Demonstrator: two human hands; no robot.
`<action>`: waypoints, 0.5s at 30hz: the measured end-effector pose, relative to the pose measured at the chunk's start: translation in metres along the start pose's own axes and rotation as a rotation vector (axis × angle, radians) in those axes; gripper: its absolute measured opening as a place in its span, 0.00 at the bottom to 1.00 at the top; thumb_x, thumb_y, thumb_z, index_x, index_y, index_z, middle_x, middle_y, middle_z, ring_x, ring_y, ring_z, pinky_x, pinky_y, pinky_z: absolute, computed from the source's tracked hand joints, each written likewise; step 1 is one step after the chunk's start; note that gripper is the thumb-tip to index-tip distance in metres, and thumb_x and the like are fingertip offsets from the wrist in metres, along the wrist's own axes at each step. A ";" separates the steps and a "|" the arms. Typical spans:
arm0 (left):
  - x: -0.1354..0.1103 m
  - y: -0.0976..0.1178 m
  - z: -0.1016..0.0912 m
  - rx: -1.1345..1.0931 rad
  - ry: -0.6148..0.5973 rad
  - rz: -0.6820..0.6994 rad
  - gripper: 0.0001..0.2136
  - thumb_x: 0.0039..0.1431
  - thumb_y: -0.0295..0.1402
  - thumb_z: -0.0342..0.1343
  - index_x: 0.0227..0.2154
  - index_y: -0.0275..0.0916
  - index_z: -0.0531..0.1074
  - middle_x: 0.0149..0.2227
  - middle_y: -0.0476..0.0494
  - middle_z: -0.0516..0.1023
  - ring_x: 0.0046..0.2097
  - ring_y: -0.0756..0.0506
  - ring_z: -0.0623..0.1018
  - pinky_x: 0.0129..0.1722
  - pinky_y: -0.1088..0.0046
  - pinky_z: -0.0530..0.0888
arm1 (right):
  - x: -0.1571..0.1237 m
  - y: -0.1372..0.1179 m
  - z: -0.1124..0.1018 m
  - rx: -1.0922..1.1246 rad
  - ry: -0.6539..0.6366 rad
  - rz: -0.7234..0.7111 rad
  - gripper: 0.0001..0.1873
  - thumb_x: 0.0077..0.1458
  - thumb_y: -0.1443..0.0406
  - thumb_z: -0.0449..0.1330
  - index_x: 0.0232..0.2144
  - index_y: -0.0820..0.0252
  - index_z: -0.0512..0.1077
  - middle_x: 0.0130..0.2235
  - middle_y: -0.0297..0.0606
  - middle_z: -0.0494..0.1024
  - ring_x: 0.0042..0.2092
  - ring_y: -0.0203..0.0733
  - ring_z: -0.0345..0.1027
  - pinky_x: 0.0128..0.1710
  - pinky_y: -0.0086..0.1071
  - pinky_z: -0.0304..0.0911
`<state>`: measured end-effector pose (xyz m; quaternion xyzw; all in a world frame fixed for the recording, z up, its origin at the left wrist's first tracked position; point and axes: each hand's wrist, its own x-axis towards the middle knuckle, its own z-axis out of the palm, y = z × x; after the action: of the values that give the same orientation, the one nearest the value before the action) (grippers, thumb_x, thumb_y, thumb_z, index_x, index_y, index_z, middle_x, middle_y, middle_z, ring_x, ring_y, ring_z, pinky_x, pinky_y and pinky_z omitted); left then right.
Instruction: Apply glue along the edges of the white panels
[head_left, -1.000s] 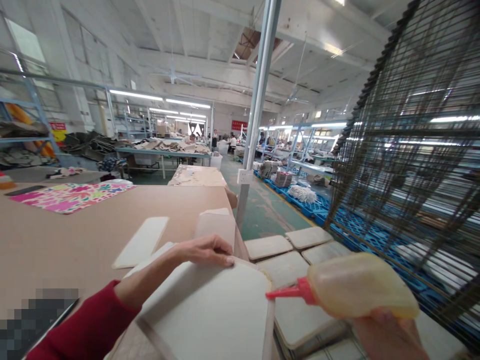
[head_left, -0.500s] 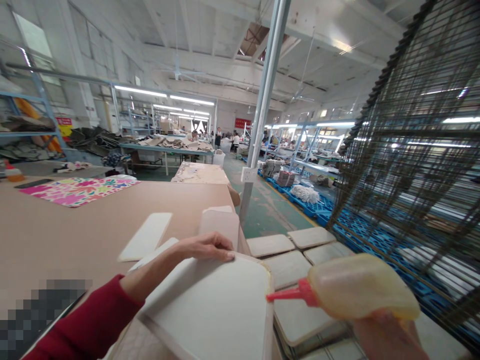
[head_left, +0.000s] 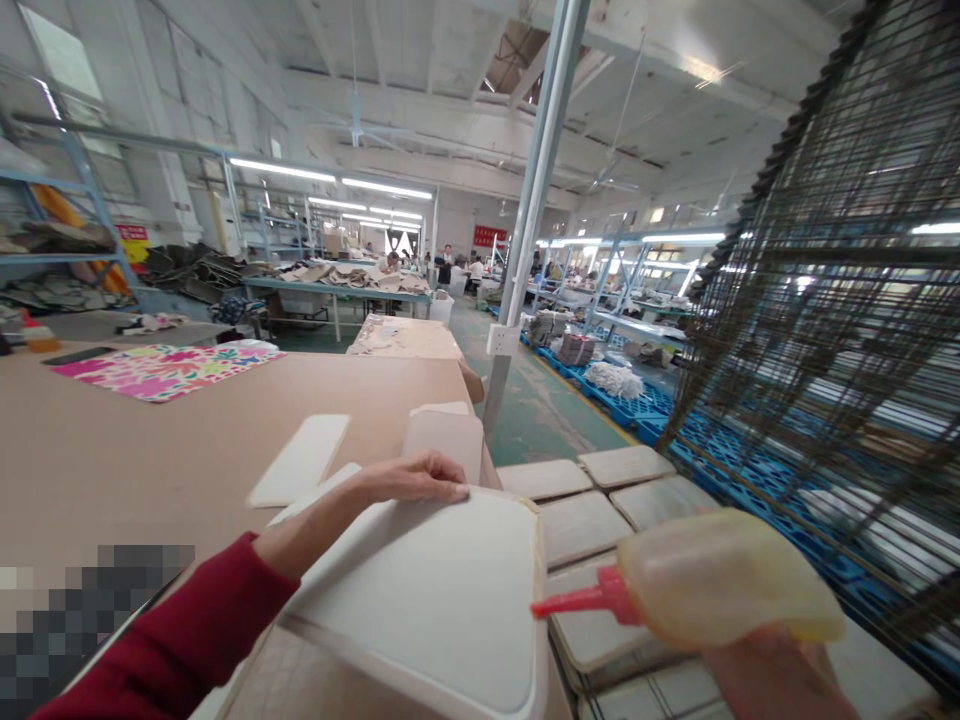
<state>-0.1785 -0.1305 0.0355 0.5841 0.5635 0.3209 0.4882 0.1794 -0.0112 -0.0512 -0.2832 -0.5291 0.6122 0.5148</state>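
Note:
My left hand grips the far edge of a white rounded-corner panel, thumb on top and fingers curled over the rim. The panel lies tilted near the table's right side, a pale border running round it. In my right hand is a translucent squeeze bottle with yellowish contents. Its red nozzle points left, the tip at the panel's right edge. A thin yellowish line shows along that edge near the far right corner. The bottle hides part of my right hand's fingers.
More white panels lie in rows to the right. Further white pieces and a floral sheet rest on the brown table. A metal post rises beyond its edge; a wire rack stands at right. People work far off.
The nozzle tip has moved nearer to me along the panel's right edge. My left hand keeps its hold on the panel, and the view has shifted slightly.

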 end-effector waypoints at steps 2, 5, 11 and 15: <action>-0.001 0.000 0.000 -0.022 0.010 -0.005 0.24 0.45 0.56 0.60 0.23 0.35 0.68 0.19 0.54 0.61 0.23 0.54 0.58 0.21 0.78 0.53 | -0.004 0.002 -0.002 -0.038 0.064 -0.008 0.15 0.43 0.47 0.68 0.28 0.47 0.75 0.31 0.36 0.75 0.47 0.47 0.68 0.45 0.35 0.70; -0.002 0.000 0.001 -0.050 0.027 -0.015 0.24 0.44 0.55 0.60 0.24 0.34 0.68 0.20 0.54 0.63 0.23 0.54 0.60 0.22 0.78 0.54 | -0.010 0.006 -0.002 -0.113 0.151 -0.011 0.19 0.47 0.46 0.65 0.38 0.47 0.74 0.41 0.40 0.75 0.52 0.49 0.64 0.46 0.40 0.69; -0.004 -0.007 -0.003 -0.077 0.056 -0.027 0.24 0.45 0.54 0.61 0.26 0.33 0.69 0.21 0.54 0.65 0.23 0.55 0.61 0.22 0.79 0.55 | -0.012 0.012 -0.003 -0.126 0.135 -0.005 0.30 0.55 0.47 0.58 0.56 0.51 0.61 0.53 0.46 0.68 0.51 0.52 0.64 0.45 0.52 0.68; -0.006 -0.012 -0.005 -0.086 0.089 -0.030 0.23 0.46 0.53 0.61 0.26 0.33 0.69 0.21 0.53 0.66 0.23 0.55 0.61 0.22 0.79 0.55 | -0.017 0.019 -0.006 -0.173 0.154 -0.033 0.31 0.55 0.49 0.59 0.58 0.46 0.57 0.54 0.44 0.66 0.50 0.51 0.65 0.45 0.49 0.68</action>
<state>-0.1887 -0.1367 0.0269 0.5393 0.5790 0.3633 0.4919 0.1833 -0.0232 -0.0743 -0.3640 -0.5432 0.5321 0.5378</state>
